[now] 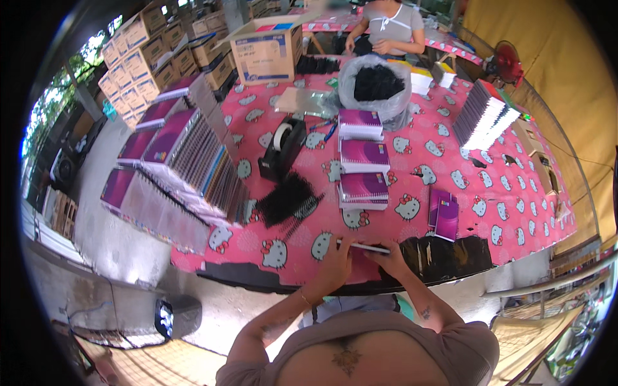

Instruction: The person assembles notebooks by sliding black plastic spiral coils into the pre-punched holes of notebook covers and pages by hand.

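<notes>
Near the front edge of the table, my left hand [337, 262] and my right hand [391, 259] grip the two ends of a thin notebook [364, 247]. It is seen almost edge-on, as a pale strip with a dark line, so its cover does not show. Just beyond it are stacks of purple-covered notebooks [364, 188] with white pages. A pile of black spiral binding coils [286, 202] lies to the left of them. To the right, a few small purple notebooks [444, 213] overlap on the cloth.
Tall stacks of spiral notebooks [187, 154] line the table's left side. A black tape dispenser [282, 149], a plastic bag of black coils [376, 83] and a cardboard box [266, 56] stand farther back. White-paged stacks [483, 116] stand right. Another person [394, 29] is across the table.
</notes>
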The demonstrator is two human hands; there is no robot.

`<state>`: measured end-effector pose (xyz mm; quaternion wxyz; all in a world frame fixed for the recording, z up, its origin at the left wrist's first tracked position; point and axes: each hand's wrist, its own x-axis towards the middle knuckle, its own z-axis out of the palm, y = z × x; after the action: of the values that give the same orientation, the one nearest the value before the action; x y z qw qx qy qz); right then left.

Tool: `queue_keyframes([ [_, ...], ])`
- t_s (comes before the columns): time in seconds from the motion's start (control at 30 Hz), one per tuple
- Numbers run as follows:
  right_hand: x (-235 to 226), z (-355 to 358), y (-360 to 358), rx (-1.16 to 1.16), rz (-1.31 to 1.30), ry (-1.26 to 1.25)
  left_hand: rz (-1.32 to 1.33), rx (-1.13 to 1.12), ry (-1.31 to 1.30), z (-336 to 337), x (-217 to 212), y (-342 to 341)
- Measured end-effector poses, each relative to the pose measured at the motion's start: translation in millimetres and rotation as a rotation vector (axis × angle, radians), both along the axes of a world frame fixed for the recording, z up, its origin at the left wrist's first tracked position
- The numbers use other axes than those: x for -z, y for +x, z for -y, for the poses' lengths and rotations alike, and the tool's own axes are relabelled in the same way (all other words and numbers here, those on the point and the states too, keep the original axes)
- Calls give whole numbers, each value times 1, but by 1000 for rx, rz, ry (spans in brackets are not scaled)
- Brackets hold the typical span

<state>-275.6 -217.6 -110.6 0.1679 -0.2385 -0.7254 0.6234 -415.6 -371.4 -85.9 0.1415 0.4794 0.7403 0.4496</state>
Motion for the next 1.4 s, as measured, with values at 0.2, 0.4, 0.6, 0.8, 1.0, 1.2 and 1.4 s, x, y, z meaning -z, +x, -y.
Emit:
queue_keyframes([
  [0.2, 5, -13, 4, -132, -122, 28, -26, -50, -40, -4, 3, 18],
  [0.4, 5, -21, 4, -184, -86, 111, -170, -298, -51, 27, -30, -9],
  [0.6, 5, -18, 4, -212, -139, 4, 19, -210, 40, 54, -14, 2],
  [0.8, 1, -18, 5, -286, -63, 43, -147, -192, 159, 58, -11, 8],
  [1.0, 5, -18, 4, -293, -135, 117, -226, -209, 183, 54, -6, 8],
  [1.2, 5, -17, 5, -318, -159, 104, -175, -265, 97, 52, -11, 8],
  [1.4, 1, -17, 7, -328, -160, 60, -139, -121, 79, 53, -24, -1],
])
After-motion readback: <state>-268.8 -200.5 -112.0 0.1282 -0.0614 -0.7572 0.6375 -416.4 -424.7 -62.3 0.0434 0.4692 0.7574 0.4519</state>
